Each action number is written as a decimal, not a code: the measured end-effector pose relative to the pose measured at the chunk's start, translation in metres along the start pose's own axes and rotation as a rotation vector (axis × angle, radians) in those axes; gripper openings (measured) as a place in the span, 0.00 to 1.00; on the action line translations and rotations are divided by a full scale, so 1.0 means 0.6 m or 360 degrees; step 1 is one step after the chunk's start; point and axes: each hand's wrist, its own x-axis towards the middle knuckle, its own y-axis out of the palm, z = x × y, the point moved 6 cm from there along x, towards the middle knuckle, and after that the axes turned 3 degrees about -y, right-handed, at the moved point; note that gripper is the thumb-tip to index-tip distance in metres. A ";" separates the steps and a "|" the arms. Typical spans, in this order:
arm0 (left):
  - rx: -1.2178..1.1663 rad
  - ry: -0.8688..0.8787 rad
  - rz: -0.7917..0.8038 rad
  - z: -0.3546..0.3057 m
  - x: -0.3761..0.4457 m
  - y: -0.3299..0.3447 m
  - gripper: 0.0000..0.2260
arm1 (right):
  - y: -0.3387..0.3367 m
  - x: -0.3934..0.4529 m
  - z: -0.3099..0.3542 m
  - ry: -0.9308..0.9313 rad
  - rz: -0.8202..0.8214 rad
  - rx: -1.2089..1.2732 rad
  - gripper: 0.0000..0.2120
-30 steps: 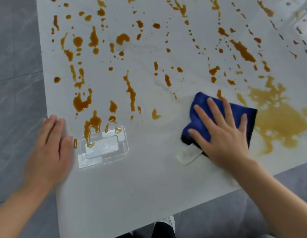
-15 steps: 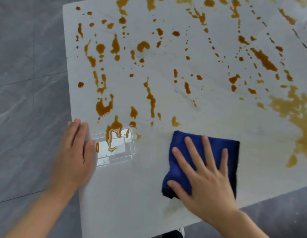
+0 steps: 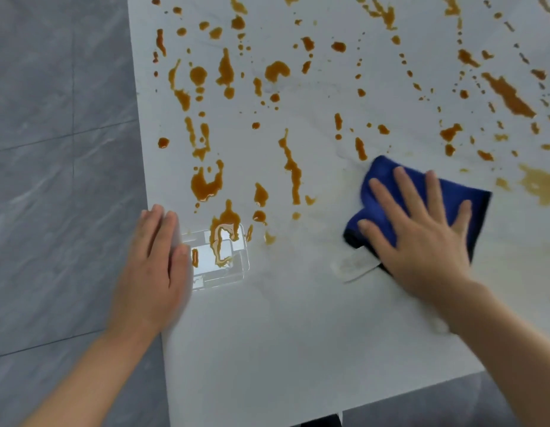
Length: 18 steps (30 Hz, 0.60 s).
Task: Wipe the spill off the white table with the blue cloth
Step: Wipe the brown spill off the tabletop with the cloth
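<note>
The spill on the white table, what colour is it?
The spill is amber-brown, in drops and streaks, paler where smeared; the head view shows it.

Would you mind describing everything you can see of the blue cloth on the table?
The blue cloth is a deep royal blue, soft and fuzzy like microfibre, with a darker edge along its right and lower left sides. It looks folded or bunched into a rough rectangle and lies flat on the white table, among orange-brown spill marks. The right hand presses on it, palm down, fingers spread, covering much of it. A pale label or tag sticks out from its lower left corner.
</note>
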 end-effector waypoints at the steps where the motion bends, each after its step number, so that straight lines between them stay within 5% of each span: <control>1: -0.0002 -0.0004 0.0001 0.000 -0.001 0.000 0.23 | -0.003 0.003 -0.020 0.0079 0.0018 0.0012 0.32; 7: -0.0032 -0.0024 0.0013 -0.003 -0.001 0.001 0.26 | 0.001 -0.028 -0.017 0.0134 0.0119 0.0099 0.29; 15: -0.0021 -0.0042 0.0020 -0.002 -0.001 0.001 0.26 | 0.029 -0.147 0.196 -0.0740 0.0137 0.0017 0.25; 18: -0.0038 -0.0033 0.0026 -0.001 0.001 0.002 0.26 | 0.035 -0.128 0.262 -0.0826 0.0146 -0.0031 0.27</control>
